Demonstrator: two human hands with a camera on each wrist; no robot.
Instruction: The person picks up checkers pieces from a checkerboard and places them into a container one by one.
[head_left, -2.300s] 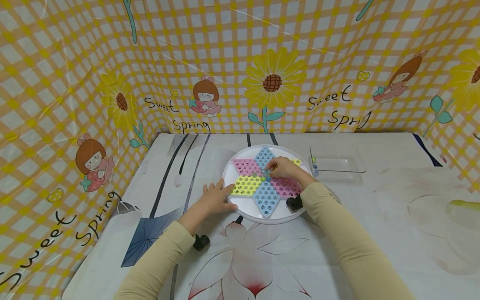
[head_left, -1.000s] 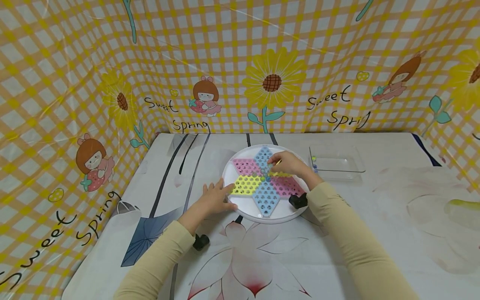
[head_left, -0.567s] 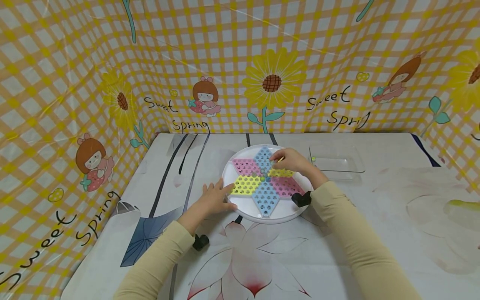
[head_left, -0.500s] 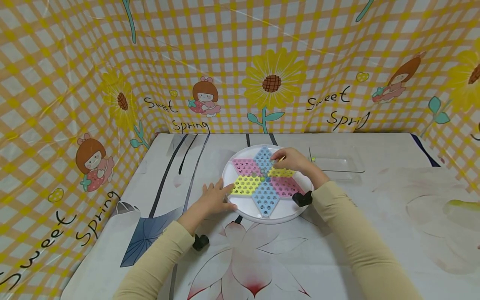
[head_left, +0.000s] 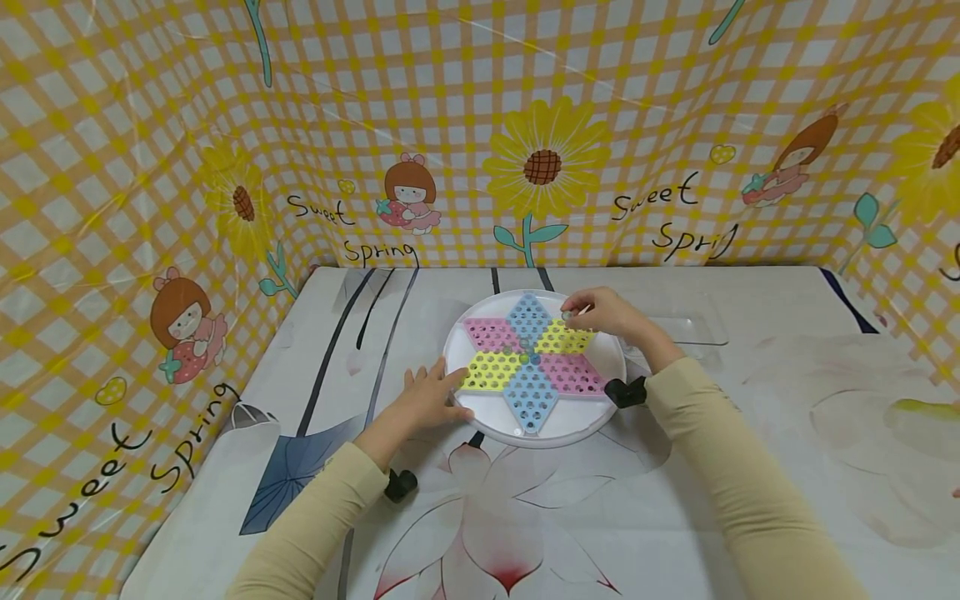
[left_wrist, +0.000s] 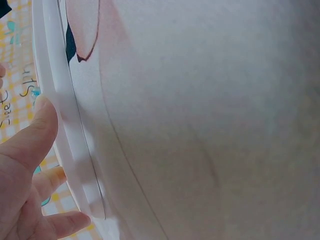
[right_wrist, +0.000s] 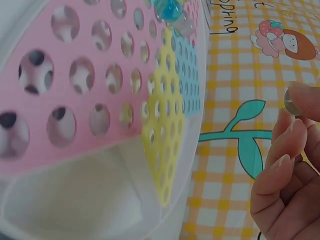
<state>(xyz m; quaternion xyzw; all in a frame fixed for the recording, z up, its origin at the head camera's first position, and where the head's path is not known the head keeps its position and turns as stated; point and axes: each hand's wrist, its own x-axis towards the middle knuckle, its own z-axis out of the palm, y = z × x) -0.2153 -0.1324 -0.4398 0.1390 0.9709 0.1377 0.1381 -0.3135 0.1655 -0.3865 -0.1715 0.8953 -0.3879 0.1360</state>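
- While my left grip (head_left: 431, 396) is resting loosely spread at the round board's (head_left: 581, 417) near-left rim, it is holding nothing.
- At the centre, a few marbles (head_left: 534, 359) are sitting; most holes (right_wrist: 82, 75) are showing bare.
- My right grip (head_left: 600, 310) is pinching one clear marble (right_wrist: 290, 101) near the far yellow section (head_left: 566, 337), so its placing, I'm judging, is remaining.
- Past that grip, a clear tray (head_left: 697, 342) is lying partly hidden on the tabletop (head_left: 637, 533).

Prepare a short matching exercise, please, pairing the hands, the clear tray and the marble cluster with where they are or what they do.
Column one
1. left hand
2. right hand
3. clear tray
4. marble cluster

Column two
A. right of the white board
B. touching the board's rim
C. near the board's middle
D. pinching a glassy marble

Pairs: 1-B, 2-D, 3-A, 4-C
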